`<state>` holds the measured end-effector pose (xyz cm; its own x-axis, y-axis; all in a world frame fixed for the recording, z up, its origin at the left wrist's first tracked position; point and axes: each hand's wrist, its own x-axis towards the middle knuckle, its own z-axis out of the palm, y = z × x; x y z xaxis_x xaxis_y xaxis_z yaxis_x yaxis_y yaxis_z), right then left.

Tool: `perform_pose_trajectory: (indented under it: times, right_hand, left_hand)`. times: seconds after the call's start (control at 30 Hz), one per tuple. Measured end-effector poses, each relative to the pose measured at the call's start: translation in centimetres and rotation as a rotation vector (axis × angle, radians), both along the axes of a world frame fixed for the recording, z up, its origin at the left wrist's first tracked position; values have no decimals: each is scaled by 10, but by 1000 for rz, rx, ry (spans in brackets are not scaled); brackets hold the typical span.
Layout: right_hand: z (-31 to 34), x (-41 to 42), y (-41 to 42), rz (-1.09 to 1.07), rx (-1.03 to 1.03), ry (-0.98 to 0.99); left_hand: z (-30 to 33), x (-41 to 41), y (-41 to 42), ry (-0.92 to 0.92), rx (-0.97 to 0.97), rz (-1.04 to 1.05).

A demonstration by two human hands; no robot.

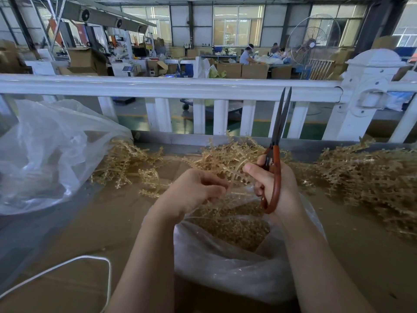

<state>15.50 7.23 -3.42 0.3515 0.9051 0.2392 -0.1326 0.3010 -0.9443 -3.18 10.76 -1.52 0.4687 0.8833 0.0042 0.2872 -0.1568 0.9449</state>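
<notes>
My right hand grips red-handled scissors with the dark blades pointing up, nearly closed. My left hand has its fingers curled and pinches a thin golden plastic sprig that runs across to my right thumb. Both hands hover over an open clear plastic bag that holds many small golden pieces.
Piles of golden plastic sprigs lie along the far edge of the brown table, at centre, left and right. A big crumpled clear bag sits at left. A white cord loops at front left. A white railing stands behind.
</notes>
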Motion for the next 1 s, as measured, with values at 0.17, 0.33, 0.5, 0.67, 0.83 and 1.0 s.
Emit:
perform_pose_trajectory:
  times: [0.17,0.33,0.5,0.67,0.83,1.0]
  right_hand:
    - [1,-4,-3,-9,65,-69]
    - [2,-7,-5,0,171,12]
    - [4,-5,-6,-36,185,94]
    - [4,-7,-8,-31,120,-24]
    - [6,-11,-8,45,72,-93]
    - [6,-21,-6,104,65,-158]
  left_hand:
    - [4,5,-6,151,-89,-181]
    - [11,3,-8,-169,-213,-215]
    - [13,6,-7,-601,-397,-92]
    - [13,10,-5,-872,-566,59]
    - [9,17,-4,-835,-568,178]
    - [5,27,-6,-759,-507,228]
